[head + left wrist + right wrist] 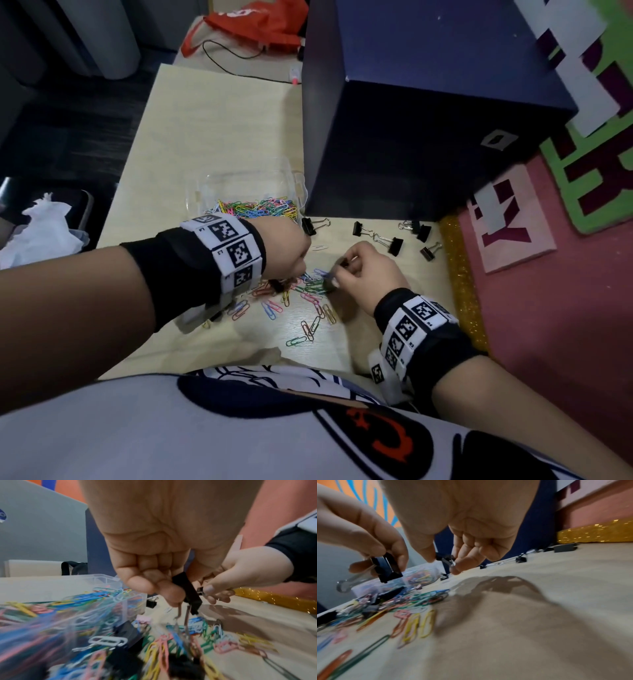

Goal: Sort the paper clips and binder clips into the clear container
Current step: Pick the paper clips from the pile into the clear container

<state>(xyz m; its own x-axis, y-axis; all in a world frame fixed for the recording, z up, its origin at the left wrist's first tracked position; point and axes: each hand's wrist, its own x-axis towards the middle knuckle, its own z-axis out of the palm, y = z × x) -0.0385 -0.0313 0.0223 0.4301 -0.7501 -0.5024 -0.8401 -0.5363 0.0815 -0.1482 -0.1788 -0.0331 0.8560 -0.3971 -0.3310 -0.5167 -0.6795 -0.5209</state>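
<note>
My left hand [159, 574] grips a large black binder clip [187, 592] just above the loose pile of coloured paper clips [301, 291] on the table. Close to its right, my right hand [443, 563] pinches a small black binder clip [445, 559] between thumb and fingers. In the head view both hands [298, 267] [346, 274] hover over the pile with their fingers curled down. The clear container [253, 185] stands behind the left wrist and holds many coloured paper clips [260, 209].
Several black binder clips [395, 245] lie along the foot of a dark blue box [411, 120] at the back right. More binder clips [126, 632] sit among the pile. A gold glitter strip [462, 281] edges the table on the right.
</note>
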